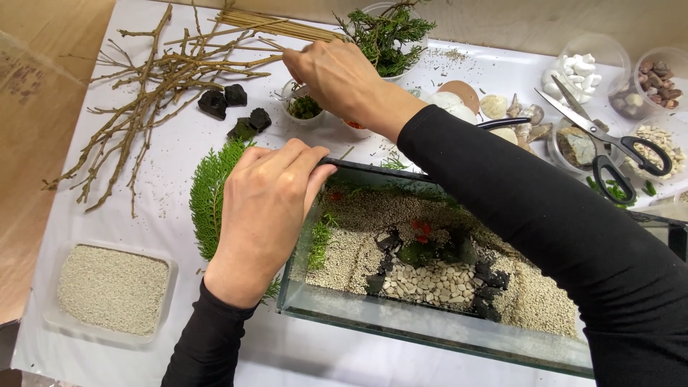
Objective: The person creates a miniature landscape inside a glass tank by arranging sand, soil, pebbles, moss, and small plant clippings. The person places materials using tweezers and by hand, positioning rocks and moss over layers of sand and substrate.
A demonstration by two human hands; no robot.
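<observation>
A rectangular glass tank (430, 326) stands on the white table, filled with coarse sand, white pebbles, black stones, green sprigs and small red bits. My left hand (269, 208) grips the tank's far left corner rim, fingers curled over the dark edge. My right hand (333, 75) reaches across the tank to the back of the table, fingers closed near a thin twig by the bundle of straight sticks (279, 25) and above a small cup of green moss (304, 107). Whether it pinches the twig is unclear.
Bare branches (154, 79) lie at the back left, black rocks (233, 107) beside them. A flat green frond (211, 197) lies left of the tank, a tray of sand (111, 290) at front left. Scissors (609, 143), shells and bowls of pebbles sit at right.
</observation>
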